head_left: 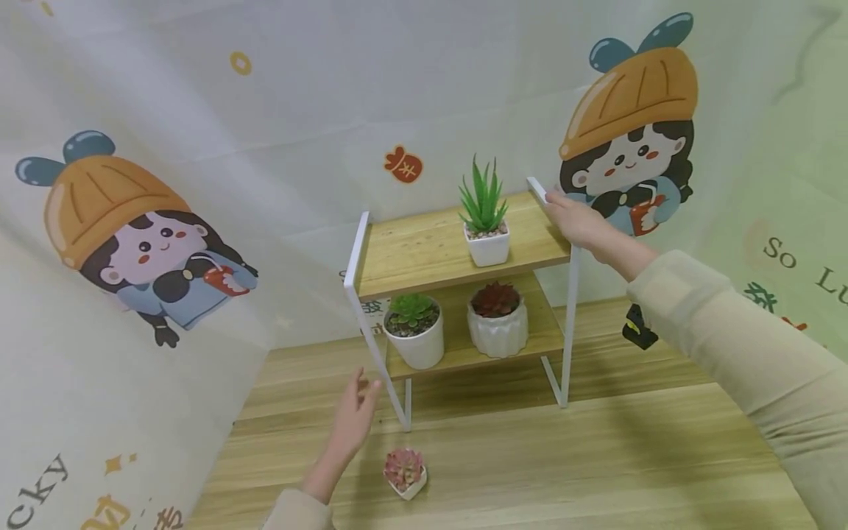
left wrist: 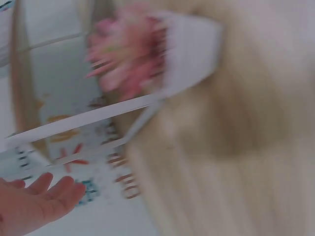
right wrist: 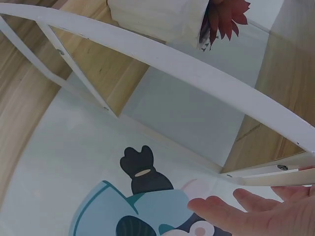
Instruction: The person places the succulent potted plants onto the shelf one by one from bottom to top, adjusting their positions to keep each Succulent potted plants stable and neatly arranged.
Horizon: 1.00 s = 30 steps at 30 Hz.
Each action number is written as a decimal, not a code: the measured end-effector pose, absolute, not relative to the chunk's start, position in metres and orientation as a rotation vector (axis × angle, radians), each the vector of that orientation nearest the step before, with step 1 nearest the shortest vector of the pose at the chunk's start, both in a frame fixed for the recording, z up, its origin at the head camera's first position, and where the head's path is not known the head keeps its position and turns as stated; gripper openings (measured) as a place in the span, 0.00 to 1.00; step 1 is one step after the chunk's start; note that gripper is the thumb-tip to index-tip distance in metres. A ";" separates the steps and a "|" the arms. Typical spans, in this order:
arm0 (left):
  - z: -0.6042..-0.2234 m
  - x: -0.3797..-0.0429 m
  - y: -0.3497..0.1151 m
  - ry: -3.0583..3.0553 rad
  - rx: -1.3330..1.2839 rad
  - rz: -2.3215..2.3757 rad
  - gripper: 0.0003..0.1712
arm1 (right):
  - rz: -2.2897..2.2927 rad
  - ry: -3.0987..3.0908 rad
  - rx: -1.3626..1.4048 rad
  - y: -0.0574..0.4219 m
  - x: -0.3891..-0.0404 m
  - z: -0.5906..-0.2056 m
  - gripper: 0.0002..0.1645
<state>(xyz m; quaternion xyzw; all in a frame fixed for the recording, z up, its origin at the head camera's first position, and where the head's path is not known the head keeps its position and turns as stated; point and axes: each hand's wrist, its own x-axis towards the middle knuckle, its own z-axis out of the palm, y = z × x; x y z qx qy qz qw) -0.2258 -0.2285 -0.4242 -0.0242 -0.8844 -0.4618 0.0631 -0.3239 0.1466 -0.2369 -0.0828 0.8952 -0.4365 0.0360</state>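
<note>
A two-tier shelf with wooden boards (head_left: 417, 254) and a white metal frame (head_left: 568, 331) stands on the table. My right hand (head_left: 575, 221) touches the top right rail, fingers extended along its outer side in the right wrist view. A spiky green plant in a square white pot (head_left: 489, 246) is on the top board. Below it are a green succulent in a round white pot (head_left: 417, 338) and a dark red succulent in a ribbed white pot (head_left: 498, 324). My left hand (head_left: 354, 414) hovers empty, fingers loosely spread, near a pink succulent in a small white pot (head_left: 405, 473).
The wooden table (head_left: 490, 464) extends in front of the shelf. A small black object (head_left: 639, 329) lies behind my right sleeve. Printed cloth (head_left: 285, 132) with cartoon figures hangs close behind the shelf and along both sides.
</note>
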 end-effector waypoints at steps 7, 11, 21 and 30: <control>-0.470 -0.185 -0.231 -2.869 -0.045 -1.416 0.40 | -1.194 2.852 -0.305 0.147 -0.326 -0.235 0.32; -0.481 -0.173 -0.229 -2.896 -0.091 -1.507 0.43 | -1.122 2.905 -0.389 0.147 -0.329 -0.234 0.31; -0.508 -0.163 -0.229 -2.919 -0.214 -1.403 0.51 | -1.169 2.903 -0.360 0.148 -0.328 -0.234 0.30; -0.514 -0.163 -0.228 -2.943 -0.056 -1.382 0.46 | -1.170 2.876 -0.316 0.147 -0.328 -0.234 0.31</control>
